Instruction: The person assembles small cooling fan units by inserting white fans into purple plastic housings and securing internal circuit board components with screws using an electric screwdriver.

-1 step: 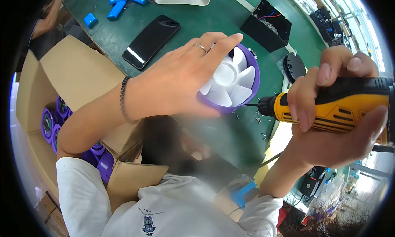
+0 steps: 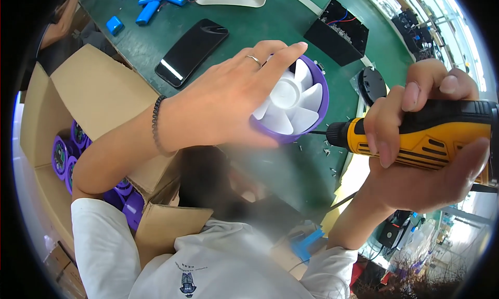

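The likely fault is bit slip. The driver bit point(image 2: 316, 132) meets the purple-rimmed fan point(image 2: 286, 96) at about 5 o'clock on its rim; whether the tip is seated in a screw head cannot be seen. If the electric screwdriver point(image 2: 434, 135) is off-axis or pressed unevenly, the bit may skid and score the purple wall. If the left hand's point(image 2: 228, 96) hold loosens, driver torque may rotate the housing. That hand grips the fan from 9 o'clock, fingers spread over the top; its thumb is not clear. The right hand point(image 2: 416, 187) is wrapped around the screwdriver body, between 3 and 4 o'clock. Loose screws point(image 2: 327, 152), scattered at 5 o'clock on the green tabletop point(image 2: 254, 26), could be knocked away by a low forearm.

The fan lies between the two hands, right of the view's centre, its blade face visible. Whether it rests on the tabletop cannot be told. It has a round, smooth white hub and broad, curved white blades inside a deep purple ring. A small metal fitting point(image 2: 320, 67) sits outside the ring between 1 and 2 o'clock. The 9 o'clock side is covered by the left hand.
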### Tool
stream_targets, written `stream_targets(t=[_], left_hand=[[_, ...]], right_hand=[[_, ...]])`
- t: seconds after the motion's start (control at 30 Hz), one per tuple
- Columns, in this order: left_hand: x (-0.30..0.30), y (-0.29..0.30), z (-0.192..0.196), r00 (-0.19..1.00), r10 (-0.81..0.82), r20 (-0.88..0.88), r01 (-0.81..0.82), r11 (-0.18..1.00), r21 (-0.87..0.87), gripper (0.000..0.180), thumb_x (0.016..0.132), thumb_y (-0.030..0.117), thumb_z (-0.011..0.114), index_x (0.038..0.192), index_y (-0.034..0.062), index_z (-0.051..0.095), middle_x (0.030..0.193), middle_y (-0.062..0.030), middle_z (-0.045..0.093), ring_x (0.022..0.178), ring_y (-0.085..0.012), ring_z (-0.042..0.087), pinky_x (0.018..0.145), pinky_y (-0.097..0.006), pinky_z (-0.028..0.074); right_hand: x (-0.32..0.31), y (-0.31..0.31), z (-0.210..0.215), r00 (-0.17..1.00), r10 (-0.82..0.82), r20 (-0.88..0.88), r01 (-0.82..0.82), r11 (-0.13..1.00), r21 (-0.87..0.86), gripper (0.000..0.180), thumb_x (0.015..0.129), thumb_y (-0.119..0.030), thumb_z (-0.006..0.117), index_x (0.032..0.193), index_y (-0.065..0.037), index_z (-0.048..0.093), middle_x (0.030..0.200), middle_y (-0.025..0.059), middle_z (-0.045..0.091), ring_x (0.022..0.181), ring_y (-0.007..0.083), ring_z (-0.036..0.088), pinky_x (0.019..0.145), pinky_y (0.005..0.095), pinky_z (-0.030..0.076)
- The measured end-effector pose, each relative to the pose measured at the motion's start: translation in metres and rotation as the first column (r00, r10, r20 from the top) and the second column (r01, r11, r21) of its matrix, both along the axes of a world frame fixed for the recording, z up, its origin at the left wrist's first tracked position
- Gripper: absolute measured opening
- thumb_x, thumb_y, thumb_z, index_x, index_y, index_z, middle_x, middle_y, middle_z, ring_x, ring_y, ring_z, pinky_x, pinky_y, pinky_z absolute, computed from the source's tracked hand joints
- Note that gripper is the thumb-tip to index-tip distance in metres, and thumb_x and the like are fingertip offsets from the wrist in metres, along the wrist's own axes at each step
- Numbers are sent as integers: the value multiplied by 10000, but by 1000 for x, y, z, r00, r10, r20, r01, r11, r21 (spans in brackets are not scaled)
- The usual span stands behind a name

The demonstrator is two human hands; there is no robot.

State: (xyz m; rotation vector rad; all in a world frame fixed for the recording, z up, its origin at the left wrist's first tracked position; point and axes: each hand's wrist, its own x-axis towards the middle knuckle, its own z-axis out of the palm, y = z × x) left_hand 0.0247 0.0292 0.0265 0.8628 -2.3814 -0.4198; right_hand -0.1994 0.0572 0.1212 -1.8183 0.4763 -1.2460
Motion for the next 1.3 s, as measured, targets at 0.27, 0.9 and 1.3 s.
stream_targets(t=[0.27,0.9,1.3], left_hand=[[2,0,-6,999,25,43,-24,1000,-19,1086,679,337,848,1523,15,244,1383,-234,407,1150,-443,534,975,-442,481],[1,-1,-4,1000,19,5,-19,1000,14,1049,681,311,852,1506,34,267,1363,-222,423,1170,-434,529,943,-447,498],[-1,2,-6,999,31,25,-30,999,-33,1075,674,327,855,1520,37,259,1379,-235,418,1146,-440,542,946,-443,500]], right_hand=[[-7,-10,-17,951,-213,223,190,974,120,472,1037,-441,391,1193,-12,513,1036,136,527,470,106,497,476,253,424],[-7,-9,-15,929,-258,267,224,963,150,471,1030,-446,405,1180,-18,533,1038,125,563,487,113,527,491,247,447],[3,-9,-22,906,-403,129,400,915,51,400,1008,-428,483,1088,-38,517,959,114,550,472,114,507,484,258,439]])
